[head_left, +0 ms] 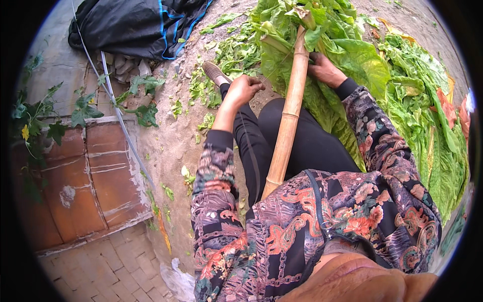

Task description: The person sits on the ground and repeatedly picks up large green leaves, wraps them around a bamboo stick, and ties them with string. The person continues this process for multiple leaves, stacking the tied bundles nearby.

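A long bamboo pole (288, 116) lies across my lap, running up into a bundle of large green leaves (307, 30). My left hand (245, 88) is closed in a loose fist just left of the pole, pinching what looks like a thin string that runs down toward my knee. My right hand (324, 69) rests on the leaves right of the pole, fingers pressed among them; whether it grips a leaf is hidden. I sit in black trousers and a flowered jacket.
A heap of green leaves (427, 116) spreads along my right side. Bare dirt ground (171, 136) with leaf scraps lies to my left. A black cloth bundle (136, 25) sits at the top left, near a brick ledge (85, 176) with vines and a thin white pipe (121, 116).
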Demonstrator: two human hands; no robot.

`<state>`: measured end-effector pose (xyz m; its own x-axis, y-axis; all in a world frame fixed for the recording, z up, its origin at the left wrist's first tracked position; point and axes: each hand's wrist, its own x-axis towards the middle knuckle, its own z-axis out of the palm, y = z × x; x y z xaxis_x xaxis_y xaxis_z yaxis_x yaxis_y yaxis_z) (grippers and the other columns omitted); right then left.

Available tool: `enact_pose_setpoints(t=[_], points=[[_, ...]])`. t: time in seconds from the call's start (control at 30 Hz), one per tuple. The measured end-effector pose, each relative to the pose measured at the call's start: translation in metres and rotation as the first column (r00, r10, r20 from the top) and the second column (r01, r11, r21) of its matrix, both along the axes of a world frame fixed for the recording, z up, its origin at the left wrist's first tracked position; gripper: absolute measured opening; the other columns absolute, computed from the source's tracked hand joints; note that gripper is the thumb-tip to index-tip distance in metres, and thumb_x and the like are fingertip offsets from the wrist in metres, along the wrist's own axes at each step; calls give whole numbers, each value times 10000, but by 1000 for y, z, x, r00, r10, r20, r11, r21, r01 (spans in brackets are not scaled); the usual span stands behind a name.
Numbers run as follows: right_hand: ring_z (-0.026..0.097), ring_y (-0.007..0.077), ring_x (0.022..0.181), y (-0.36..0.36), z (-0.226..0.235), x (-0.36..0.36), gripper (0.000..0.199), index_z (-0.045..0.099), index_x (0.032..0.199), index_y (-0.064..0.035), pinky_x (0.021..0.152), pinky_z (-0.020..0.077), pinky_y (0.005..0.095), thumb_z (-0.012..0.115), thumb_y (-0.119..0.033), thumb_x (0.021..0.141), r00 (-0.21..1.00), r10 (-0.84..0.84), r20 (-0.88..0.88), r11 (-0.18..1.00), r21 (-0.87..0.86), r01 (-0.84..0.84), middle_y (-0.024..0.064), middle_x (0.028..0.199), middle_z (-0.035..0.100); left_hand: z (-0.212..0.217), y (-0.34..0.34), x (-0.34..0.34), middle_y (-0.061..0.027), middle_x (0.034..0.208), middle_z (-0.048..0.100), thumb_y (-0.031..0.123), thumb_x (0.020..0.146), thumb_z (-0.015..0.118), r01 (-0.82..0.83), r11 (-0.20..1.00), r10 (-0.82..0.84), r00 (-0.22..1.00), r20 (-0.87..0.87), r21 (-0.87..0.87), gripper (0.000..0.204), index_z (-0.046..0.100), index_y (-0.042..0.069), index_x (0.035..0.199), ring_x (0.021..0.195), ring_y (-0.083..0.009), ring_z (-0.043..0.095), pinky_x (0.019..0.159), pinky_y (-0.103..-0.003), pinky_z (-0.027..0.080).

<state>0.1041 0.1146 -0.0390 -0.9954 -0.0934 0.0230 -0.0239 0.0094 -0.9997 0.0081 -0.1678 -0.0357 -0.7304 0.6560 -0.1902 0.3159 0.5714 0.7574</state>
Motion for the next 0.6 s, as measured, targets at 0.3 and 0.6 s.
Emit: enact_pose_setpoints(t=[0.3, 0.6], points=[[558, 156, 961, 15, -5, -18, 301, 546, 1122, 67, 860, 447, 306, 563, -91, 867, 933, -253, -255, 927, 213, 309, 161, 1075, 623, 167, 160, -22, -182, 715, 644, 154, 737, 641, 224, 974, -177, 643, -746, -38, 127, 695, 51, 787, 657, -293, 648, 605, -386, 518], [591, 194, 944, -50, -30, -71, 297, 561, 1109, -15, 834, 467, 350, 571, -187, 866, 760, -534, -371, 803, 61, 593, 131, 1078, 616, 98, 186, 109, -192, 782, 629, 123, 843, 537, 328, 920, -384, 652, -654, -213, 155, 656, 26, 866, 740, -361, 616, 654, -437, 477]])
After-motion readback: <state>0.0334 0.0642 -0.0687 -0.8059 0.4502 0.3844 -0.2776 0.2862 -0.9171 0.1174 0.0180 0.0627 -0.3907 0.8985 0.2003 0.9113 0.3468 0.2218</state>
